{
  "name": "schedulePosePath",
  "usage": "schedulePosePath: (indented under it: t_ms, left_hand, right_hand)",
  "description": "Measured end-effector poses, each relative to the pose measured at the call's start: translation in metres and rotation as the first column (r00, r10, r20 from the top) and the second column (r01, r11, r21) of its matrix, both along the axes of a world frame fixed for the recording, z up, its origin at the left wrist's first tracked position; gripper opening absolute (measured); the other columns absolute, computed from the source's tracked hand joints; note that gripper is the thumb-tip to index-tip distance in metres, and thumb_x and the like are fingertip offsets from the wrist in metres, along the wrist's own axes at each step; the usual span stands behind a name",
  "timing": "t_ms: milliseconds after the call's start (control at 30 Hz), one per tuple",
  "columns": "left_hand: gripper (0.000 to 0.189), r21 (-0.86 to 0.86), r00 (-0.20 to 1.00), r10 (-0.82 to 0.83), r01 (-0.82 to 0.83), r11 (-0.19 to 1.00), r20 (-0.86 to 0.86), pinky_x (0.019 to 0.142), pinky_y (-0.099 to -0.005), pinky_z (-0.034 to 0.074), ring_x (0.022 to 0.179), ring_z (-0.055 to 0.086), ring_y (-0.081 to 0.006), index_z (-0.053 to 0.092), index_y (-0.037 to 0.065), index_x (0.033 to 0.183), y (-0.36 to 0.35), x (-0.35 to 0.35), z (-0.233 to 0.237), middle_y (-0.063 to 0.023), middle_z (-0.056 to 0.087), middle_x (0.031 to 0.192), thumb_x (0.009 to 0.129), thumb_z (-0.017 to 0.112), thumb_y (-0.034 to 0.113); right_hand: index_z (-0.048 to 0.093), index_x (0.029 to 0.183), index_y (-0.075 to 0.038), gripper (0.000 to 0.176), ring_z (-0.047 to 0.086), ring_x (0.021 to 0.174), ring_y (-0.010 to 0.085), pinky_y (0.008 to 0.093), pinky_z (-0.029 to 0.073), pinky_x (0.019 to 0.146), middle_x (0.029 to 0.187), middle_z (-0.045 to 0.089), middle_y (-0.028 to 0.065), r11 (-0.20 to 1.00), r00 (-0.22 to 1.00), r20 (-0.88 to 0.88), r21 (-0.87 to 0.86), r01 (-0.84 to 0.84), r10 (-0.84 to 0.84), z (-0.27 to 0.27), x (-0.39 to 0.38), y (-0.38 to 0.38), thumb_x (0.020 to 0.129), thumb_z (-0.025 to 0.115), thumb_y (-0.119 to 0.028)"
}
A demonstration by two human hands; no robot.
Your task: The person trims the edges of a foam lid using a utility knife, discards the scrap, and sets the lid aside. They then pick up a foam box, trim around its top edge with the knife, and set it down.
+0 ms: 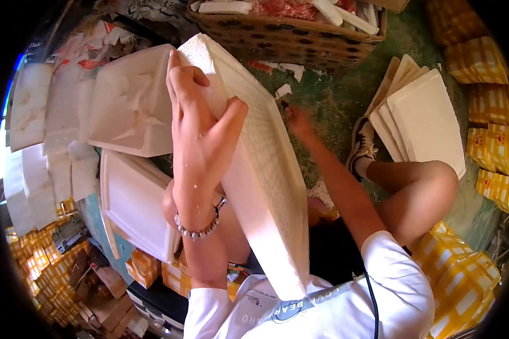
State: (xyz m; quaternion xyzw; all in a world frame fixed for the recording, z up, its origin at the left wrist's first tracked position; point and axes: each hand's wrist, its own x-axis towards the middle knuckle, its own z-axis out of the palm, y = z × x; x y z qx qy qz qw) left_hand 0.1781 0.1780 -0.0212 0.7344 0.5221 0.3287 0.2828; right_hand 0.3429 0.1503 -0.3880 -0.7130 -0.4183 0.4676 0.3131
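Observation:
A large white foam box (266,152) stands tilted in front of my chest, its long side running from upper left down to my shirt. My left hand (201,135) grips its upper left edge, thumb against the near face and index finger stretched upward. Beyond the box's right side, my right hand (300,121) is low over the green floor, apart from the box. Its fingers are closed round a small dark thing, too small and blurred to name.
White foam boxes (131,101) stand at the left. A carton (288,39) with foam scraps is at the top. Stacked foam lids (427,116) lean near my shoe (363,144). Yellow-and-white taped packages (458,282) lie at the right; more are lower left.

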Motion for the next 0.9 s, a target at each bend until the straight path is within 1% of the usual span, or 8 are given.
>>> schedulePosePath:
  t_ms: [133, 200, 267, 433, 533, 600, 800, 900]
  left_hand:
    - [0.039, 0.101, 0.996, -0.040, 0.047, 0.994, -0.079, 0.095, -0.0316, 0.039, 0.102, 0.042, -0.0420, 0.037, 0.001, 0.106, 0.003, 0.001, -0.005, -0.0224, 0.043, 0.117, 0.078, 0.064, 0.009]
    - [0.040, 0.144, 0.995, -0.057, 0.069, 0.987, -0.084, 0.093, -0.0319, 0.040, 0.098, 0.042, -0.0420, 0.037, 0.001, 0.107, 0.002, 0.003, -0.004, -0.0223, 0.043, 0.115, 0.078, 0.063, 0.009]
    - [0.080, 0.080, 0.995, -0.011, 0.019, 0.997, -0.095, 0.101, -0.0286, 0.037, 0.105, 0.045, -0.0237, 0.035, -0.005, 0.151, -0.002, 0.004, -0.002, -0.0103, 0.044, 0.109, 0.077, 0.062, 0.003]
    - [0.081, 0.014, 0.993, -0.029, 0.030, 0.999, -0.113, 0.100, -0.0274, 0.034, 0.103, 0.043, -0.0238, 0.034, -0.005, 0.152, 0.000, 0.004, 0.002, -0.0100, 0.043, 0.109, 0.076, 0.060, 0.003]
    - [0.081, 0.080, 0.991, -0.029, 0.040, 0.996, -0.128, 0.100, -0.0273, 0.034, 0.102, 0.042, -0.0237, 0.035, -0.006, 0.151, 0.003, 0.001, -0.003, -0.0100, 0.042, 0.109, 0.075, 0.060, 0.004]
    - [0.082, 0.125, 0.990, -0.025, 0.043, 0.991, -0.139, 0.099, -0.0273, 0.034, 0.102, 0.041, -0.0236, 0.035, -0.007, 0.151, 0.004, 0.000, -0.004, -0.0099, 0.041, 0.108, 0.074, 0.060, 0.005]
    - [0.084, 0.102, 0.988, -0.039, 0.054, 0.993, -0.147, 0.099, -0.0272, 0.034, 0.101, 0.041, -0.0231, 0.035, -0.009, 0.151, 0.005, -0.004, 0.000, -0.0100, 0.041, 0.108, 0.073, 0.060, 0.007]
    - [0.084, 0.070, 0.987, -0.052, 0.063, 0.996, -0.149, 0.099, -0.0272, 0.034, 0.101, 0.040, -0.0227, 0.034, -0.011, 0.151, 0.006, -0.006, 0.000, -0.0100, 0.041, 0.108, 0.072, 0.060, 0.007]
  right_hand:
    - [0.050, 0.151, -0.005, 0.047, 0.061, 0.076, 0.0241, 0.0413, 0.051, 0.072, 0.089, 0.066, 0.0154, 0.999, 0.996, -0.088, 0.044, 0.029, -0.026, -0.010, -0.024, -0.015, 0.111, 0.044, -0.029]
    - [0.050, 0.150, -0.004, 0.047, 0.062, 0.077, 0.0256, 0.0410, 0.051, 0.074, 0.090, 0.066, 0.0168, 0.995, 1.000, 0.006, 0.094, 0.026, -0.027, -0.023, -0.028, -0.017, 0.112, 0.041, -0.030]
    - [0.051, 0.149, -0.004, 0.047, 0.062, 0.078, 0.0257, 0.0408, 0.051, 0.073, 0.090, 0.066, 0.0170, 0.994, 0.999, 0.008, 0.106, 0.038, -0.040, -0.030, -0.031, -0.018, 0.112, 0.040, -0.030]
    - [0.052, 0.147, -0.003, 0.046, 0.061, 0.076, 0.0241, 0.0408, 0.050, 0.072, 0.088, 0.065, 0.0169, 1.000, 0.999, 0.037, -0.002, -0.003, 0.003, -0.041, -0.032, 0.007, 0.112, 0.040, -0.029]
    - [0.053, 0.146, -0.002, 0.046, 0.060, 0.075, 0.0214, 0.0403, 0.050, 0.070, 0.088, 0.065, 0.0152, 0.984, 0.992, 0.126, 0.176, 0.001, -0.024, -0.083, -0.033, 0.025, 0.111, 0.041, -0.028]
    - [0.054, 0.146, -0.001, 0.047, 0.058, 0.070, 0.0204, 0.0396, 0.049, 0.066, 0.086, 0.065, 0.0128, 1.000, 1.000, -0.003, 0.016, 0.006, -0.006, -0.073, -0.029, 0.027, 0.111, 0.039, -0.030]
    - [0.059, 0.137, 0.001, 0.046, 0.058, 0.070, 0.0220, 0.0407, 0.049, 0.067, 0.085, 0.065, 0.0120, 0.998, 0.993, -0.119, -0.055, 0.011, -0.018, -0.025, -0.019, 0.002, 0.111, 0.037, -0.030]
    - [0.061, 0.130, 0.002, 0.044, 0.062, 0.077, 0.0250, 0.0417, 0.049, 0.072, 0.086, 0.066, 0.0139, 0.991, 0.998, 0.048, -0.127, -0.037, 0.044, -0.050, -0.023, 0.025, 0.112, 0.036, -0.030]
